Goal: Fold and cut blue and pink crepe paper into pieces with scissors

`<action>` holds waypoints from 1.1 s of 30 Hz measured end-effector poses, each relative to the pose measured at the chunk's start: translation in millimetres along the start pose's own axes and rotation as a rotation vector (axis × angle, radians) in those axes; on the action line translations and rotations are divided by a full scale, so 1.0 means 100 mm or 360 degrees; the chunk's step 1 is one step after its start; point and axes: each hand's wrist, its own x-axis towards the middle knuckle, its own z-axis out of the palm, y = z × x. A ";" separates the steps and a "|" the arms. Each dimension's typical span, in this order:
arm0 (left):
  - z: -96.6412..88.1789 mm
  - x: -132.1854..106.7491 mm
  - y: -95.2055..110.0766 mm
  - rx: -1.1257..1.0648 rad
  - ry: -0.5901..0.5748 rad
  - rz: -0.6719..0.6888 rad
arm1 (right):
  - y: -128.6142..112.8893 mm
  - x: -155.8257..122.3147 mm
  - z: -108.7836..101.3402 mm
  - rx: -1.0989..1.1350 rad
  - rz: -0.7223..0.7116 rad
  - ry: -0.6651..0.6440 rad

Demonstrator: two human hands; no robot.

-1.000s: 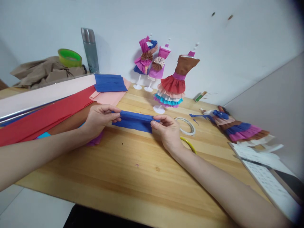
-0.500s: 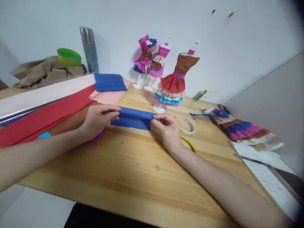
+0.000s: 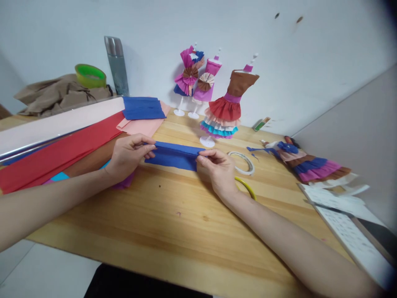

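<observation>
A strip of blue crepe paper (image 3: 173,159) stretches between my two hands over the wooden table. Its upper edge is folded over into a narrow band. My left hand (image 3: 128,157) pinches the left end of that fold between thumb and fingers. At the right end, my right hand (image 3: 218,165) grips the fold the same way. A white tape roll (image 3: 251,167) lies just beyond my right hand, and a yellow ring (image 3: 249,190), partly hidden by my wrist, is beside it. More folded blue crepe paper (image 3: 144,108) rests on pink paper behind my left hand.
Red crepe paper (image 3: 71,153) and other coloured sheets lie at left. Three small dress forms in paper dresses, one with a brown top (image 3: 242,85), stand near the wall. Another paper dress (image 3: 316,165) lies at right by a white patterned board (image 3: 341,227). A bottle (image 3: 118,68) stands behind.
Almost nothing differs. Both hands keep their hold on the blue crepe paper, and the folded band looks slightly flatter. The view has shifted a little.
</observation>
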 end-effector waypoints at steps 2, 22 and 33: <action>0.00 0.00 0.02 -0.0019 -0.0026 -0.0020 | -0.03 0.00 0.01 0.0073 0.0073 0.0006; -0.02 0.03 0.03 -0.0106 -0.0109 -0.0099 | -0.05 0.03 0.02 0.0195 0.0235 0.0077; -0.03 0.05 0.04 -0.0133 -0.0060 -0.0121 | -0.05 0.04 0.02 0.0133 0.0227 0.0108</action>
